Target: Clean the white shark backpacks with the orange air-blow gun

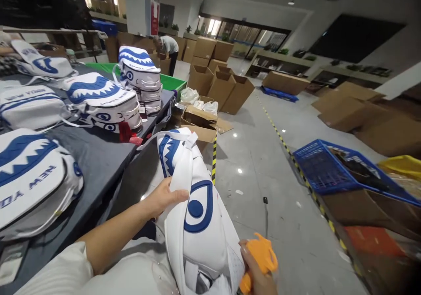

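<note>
A white backpack with blue eye and zigzag-teeth patches is tilted up in front of my body. My left hand is closed around its padded shoulder strap, the thumb lying over the white band. At the bag's lower right side, my right hand is wrapped around an orange plastic tool. The tool's working end is hidden, so its exact kind cannot be made out. A thin white webbing strap trails from the bag's upper end toward the table.
On the left, a dark-covered table carries several similar backpacks, some stacked. Open cardboard boxes stand ahead, near a bending person. Blue crates and cartons line the right, beyond yellow-black floor tape.
</note>
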Motion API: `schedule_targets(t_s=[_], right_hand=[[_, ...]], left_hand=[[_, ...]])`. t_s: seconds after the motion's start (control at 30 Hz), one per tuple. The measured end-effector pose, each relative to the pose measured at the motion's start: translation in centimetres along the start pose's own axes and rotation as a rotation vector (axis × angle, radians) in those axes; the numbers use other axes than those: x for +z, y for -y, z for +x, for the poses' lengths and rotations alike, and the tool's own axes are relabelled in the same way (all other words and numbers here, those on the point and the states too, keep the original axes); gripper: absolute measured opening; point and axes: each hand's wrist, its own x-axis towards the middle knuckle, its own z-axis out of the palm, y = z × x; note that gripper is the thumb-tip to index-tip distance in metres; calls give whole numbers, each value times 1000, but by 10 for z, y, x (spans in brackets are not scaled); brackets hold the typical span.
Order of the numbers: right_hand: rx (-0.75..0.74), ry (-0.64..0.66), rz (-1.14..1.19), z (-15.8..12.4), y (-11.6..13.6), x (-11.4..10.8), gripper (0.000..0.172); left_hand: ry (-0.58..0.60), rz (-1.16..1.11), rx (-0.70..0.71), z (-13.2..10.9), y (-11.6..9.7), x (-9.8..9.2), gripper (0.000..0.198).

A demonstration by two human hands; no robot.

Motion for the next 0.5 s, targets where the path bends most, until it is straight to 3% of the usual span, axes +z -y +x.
schedule_targets(t_s=[0.07,0.17,0.3,0.4,0.5], right_hand=[[-15,-19,20,53,5,26,60],[-7,-27,-10,130,23,70,56],[50,-72,-59,209,58,118,56],[33,-134,-60,258,75,142,54],[-2,-163,11,313,76,156,48]], left_hand=[[21,71,37,52,-10,-10,51],[45,140,46,133,-32,-26,46],[45,205,42,230,-63,-39,45],[54,244,49,288,-75,-45,43],[52,263,47,341,-78,-50,43]])
